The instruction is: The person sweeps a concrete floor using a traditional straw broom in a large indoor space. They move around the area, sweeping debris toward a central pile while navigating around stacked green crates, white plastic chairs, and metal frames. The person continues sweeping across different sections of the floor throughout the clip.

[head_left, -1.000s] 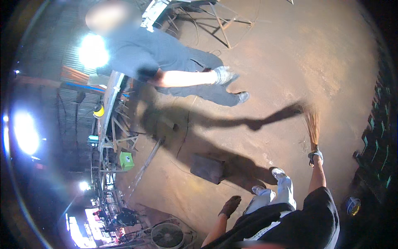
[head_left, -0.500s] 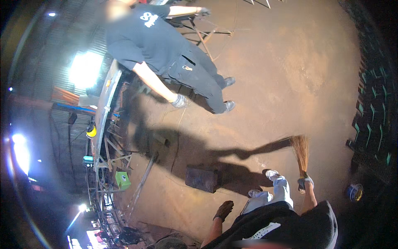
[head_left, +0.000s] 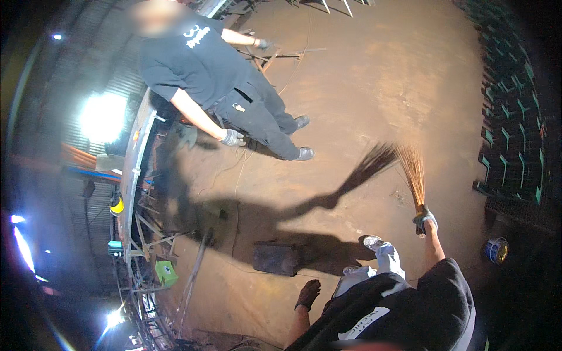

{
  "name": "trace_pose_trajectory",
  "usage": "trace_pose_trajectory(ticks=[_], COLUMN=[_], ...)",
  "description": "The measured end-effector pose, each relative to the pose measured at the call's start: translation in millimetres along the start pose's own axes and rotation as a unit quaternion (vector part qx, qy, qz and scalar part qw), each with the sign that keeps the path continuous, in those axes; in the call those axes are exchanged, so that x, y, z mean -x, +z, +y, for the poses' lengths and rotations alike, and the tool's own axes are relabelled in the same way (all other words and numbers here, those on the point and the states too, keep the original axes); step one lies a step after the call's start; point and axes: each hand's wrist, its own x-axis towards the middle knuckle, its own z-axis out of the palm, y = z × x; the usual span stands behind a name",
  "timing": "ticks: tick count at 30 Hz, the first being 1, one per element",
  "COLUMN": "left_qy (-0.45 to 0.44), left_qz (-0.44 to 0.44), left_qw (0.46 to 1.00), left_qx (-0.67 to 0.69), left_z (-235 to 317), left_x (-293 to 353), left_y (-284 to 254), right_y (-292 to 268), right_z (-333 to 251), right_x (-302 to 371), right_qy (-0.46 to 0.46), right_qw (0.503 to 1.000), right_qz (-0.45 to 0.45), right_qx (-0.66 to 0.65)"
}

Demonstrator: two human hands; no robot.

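In my right hand, which wears a grey glove, is a stick broom gripped by its bound lower end. Its tan bristles fan out away from me above the floor, and their tips come close to the broom's shadow. My left hand, in a dark brown glove, hangs beside my left leg, holding nothing; its fingers look loosely extended. Nearest to that hand is a dark rectangular block on the floor. My shoes stand between the two hands.
Another person in dark clothes and gloves stands ahead on the left. A long metal frame with a green box runs along the left. Dark racks with green parts line the right, near a bucket. A pole slants over the floor.
My right hand has moved forward, away from my body, carrying the broom farther out. The broom's shadow has swung forward too. My left hand still hangs by my leg, and the view has shifted slightly.
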Motion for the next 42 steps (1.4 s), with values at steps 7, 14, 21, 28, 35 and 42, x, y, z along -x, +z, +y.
trace_pose_trajectory(ticks=[7,14,21,28,35,42], left_qy=[-0.095,-0.051,0.016,0.021,-0.068,0.251], left_qz=[0.037,0.031,0.035,0.071,0.008,-0.128], left_qw=[0.992,0.996,0.997,0.984,0.992,0.955], left_qx=[0.067,0.065,0.065,0.165,0.11,-0.098], left_z=[-46.9,-38.7,36.5,73.6,36.0,44.4], left_x=[17.7,14.2,10.4,32.2,7.0,-93.6], left_y=[-22.1,-18.1,-9.8,-32.3,-55.7,-84.7], right_y=[31.0,59.8,34.2,27.1,9.1,0.0], right_z=[23.5,135.7,125.9,45.2,-42.9,-131.9], right_x=[-50.6,-12.7,7.4,19.2,64.7,71.7], right_qy=[0.142,-0.099,0.062,0.134,0.098,0.201], right_qw=[0.971,0.938,0.957,0.953,0.979,0.946], right_qz=[-0.056,-0.122,-0.158,-0.147,-0.089,-0.029], right_qx=[0.183,-0.308,-0.235,-0.228,-0.156,0.252])
